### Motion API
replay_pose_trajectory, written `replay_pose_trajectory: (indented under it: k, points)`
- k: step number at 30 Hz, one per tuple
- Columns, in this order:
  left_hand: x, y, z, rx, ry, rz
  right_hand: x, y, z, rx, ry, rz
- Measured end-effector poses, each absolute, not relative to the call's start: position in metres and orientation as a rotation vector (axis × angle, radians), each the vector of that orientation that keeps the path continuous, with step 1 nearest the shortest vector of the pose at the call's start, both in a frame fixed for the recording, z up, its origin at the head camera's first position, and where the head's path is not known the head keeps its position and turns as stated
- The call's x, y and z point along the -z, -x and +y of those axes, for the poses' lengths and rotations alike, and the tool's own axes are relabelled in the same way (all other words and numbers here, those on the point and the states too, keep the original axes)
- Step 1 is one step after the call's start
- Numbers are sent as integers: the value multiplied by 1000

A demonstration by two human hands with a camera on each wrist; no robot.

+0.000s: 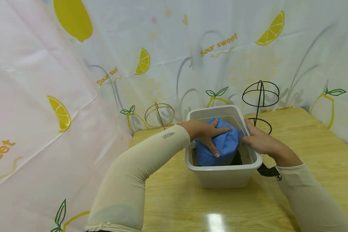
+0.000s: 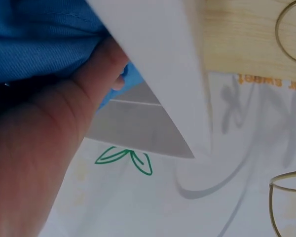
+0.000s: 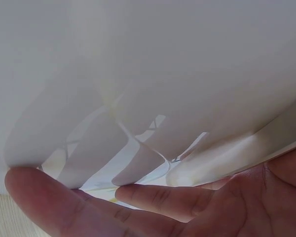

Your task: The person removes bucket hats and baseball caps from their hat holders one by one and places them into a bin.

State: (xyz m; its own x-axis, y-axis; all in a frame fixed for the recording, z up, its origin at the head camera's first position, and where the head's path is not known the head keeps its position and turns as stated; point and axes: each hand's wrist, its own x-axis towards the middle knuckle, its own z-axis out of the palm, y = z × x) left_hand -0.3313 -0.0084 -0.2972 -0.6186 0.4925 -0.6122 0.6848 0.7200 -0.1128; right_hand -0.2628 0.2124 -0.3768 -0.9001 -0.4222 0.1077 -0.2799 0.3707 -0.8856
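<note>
A white plastic bin point(image 1: 224, 177) stands on the table, with a blue fabric hat point(image 1: 220, 145) bunched inside it. My left hand point(image 1: 206, 132) reaches over the bin's left rim and lies on the hat, fingers spread wide and mostly straight. In the left wrist view the hat's blue cloth point(image 2: 39, 44) lies against that hand, close to the bin wall point(image 2: 158, 59). At the bin's right side, my right hand point(image 1: 261, 140) grips the rim, thumb over the edge. Its fingers point(image 3: 153, 197) touch the outer wall in the right wrist view. Something dark point(image 1: 236, 158) shows beneath the hat.
A black wire stand point(image 1: 260, 93) rises behind the bin to the right. To the left at the back is a gold wire stand point(image 1: 159, 114). The wooden table point(image 1: 168, 199) meets a lemon-print curtain point(image 1: 168, 32) at the back and left.
</note>
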Motion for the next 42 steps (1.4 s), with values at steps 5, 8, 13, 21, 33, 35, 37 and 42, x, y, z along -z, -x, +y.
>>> replay_pose_trajectory:
  k: [5,8,13,21,33,35,37,42]
  points:
    - [299,327,1,627,-850,2370,377,262,213,1567,652,2486]
    - [299,324,5,682,-856,2382,376,262,215,1552,650,2503]
    - [300,320,9,739,-864,2392,376,263,217,1546,645,2499]
    - [304,321,13,754,-874,2385,377,263,217,1553,624,2480]
    - [304,325,12,746,-864,2374,376,264,216,1523,644,2522]
    - [305,325,11,748,-862,2378,376,264,215,1529,648,2512]
    - [306,324,10,746,-863,2380,375,263,213,1532,655,2507]
    - [309,323,9,760,-871,2373,375,261,212,1527,657,2508]
